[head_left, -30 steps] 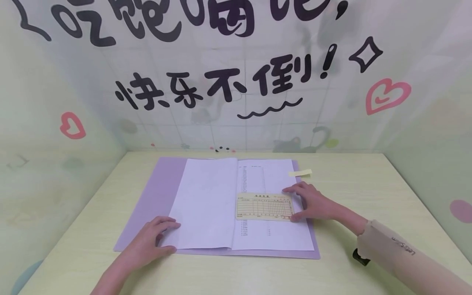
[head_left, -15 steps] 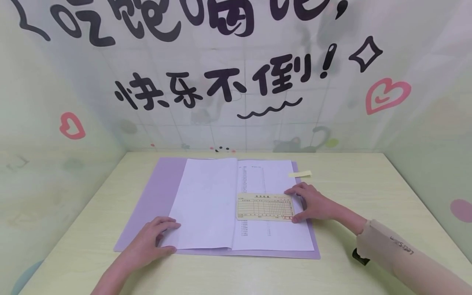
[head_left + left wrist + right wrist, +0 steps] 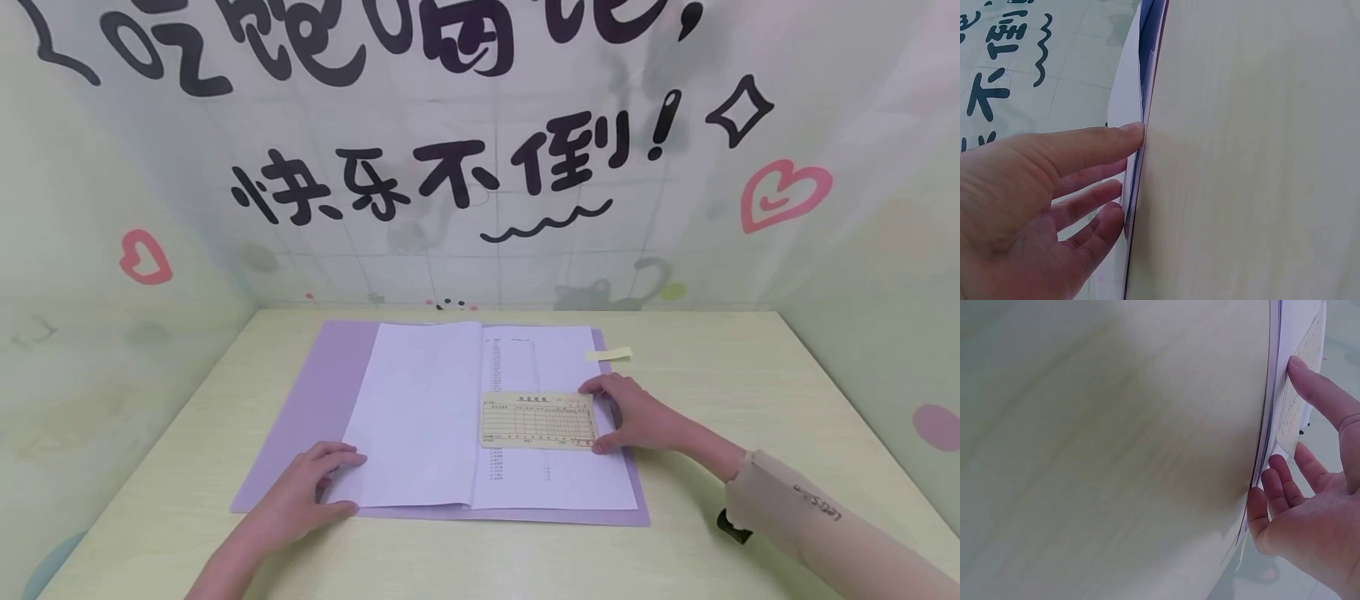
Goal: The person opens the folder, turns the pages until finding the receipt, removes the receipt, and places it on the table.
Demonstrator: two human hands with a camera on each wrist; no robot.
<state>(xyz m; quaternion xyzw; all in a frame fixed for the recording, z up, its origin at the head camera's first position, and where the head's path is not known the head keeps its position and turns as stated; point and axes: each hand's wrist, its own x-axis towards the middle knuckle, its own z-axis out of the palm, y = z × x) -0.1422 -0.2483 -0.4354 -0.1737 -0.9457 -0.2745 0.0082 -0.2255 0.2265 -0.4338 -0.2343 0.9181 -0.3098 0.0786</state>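
A purple folder [image 3: 292, 433] lies open on the table, with a blank white sheet [image 3: 420, 408] on its left and a printed list [image 3: 577, 492] on its right. Across the list lies a pale yellow receipt slip [image 3: 537, 420] with a ruled form. My right hand [image 3: 637, 414] touches the slip's right corners with thumb and forefinger, fingers spread; in the right wrist view the thumb rests along the slip [image 3: 1297, 400]. My left hand [image 3: 300, 487] rests at the lower left corner of the white sheet, its thumb touching the lower edge.
A pale yellow paper tab [image 3: 609, 354] sticks out past the folder's right edge near the top. The wooden table [image 3: 480, 567] meets a patterned wall covering [image 3: 480, 275] at the back and both sides.
The receipt slip shifted slightly right with my right fingers, then slightly back left. My left hand has stayed in place at the sheet's corner.
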